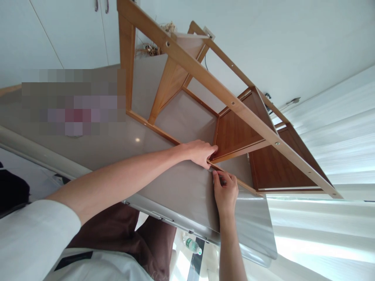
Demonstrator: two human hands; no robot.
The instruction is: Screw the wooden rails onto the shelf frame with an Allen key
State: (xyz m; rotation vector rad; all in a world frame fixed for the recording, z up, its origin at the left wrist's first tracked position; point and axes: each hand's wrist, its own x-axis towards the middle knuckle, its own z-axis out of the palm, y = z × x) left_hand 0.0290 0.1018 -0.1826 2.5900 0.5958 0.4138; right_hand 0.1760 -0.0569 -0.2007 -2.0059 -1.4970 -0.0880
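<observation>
A wooden shelf rack (205, 82) lies on its side on the grey table, its slanted boards joining two long side rails. My left hand (200, 153) is wrapped around the lower rail where a reddish-brown shelf board (246, 125) meets it. Just below and to the right, my right hand (225, 189) has thumb and fingers pinched together close against the outer side of that rail. What sits between those fingertips is too small or hidden to make out. Several round holes or fittings dot the upper rail (233, 103).
The grey table (164, 183) runs beneath the rack, its metal edge near my body. A blurred patch (73, 105) covers things at the left. Dried plants (152, 48) stand behind the rack. White curtains (328, 226) hang at the right. A plastic bottle (192, 245) is below the table.
</observation>
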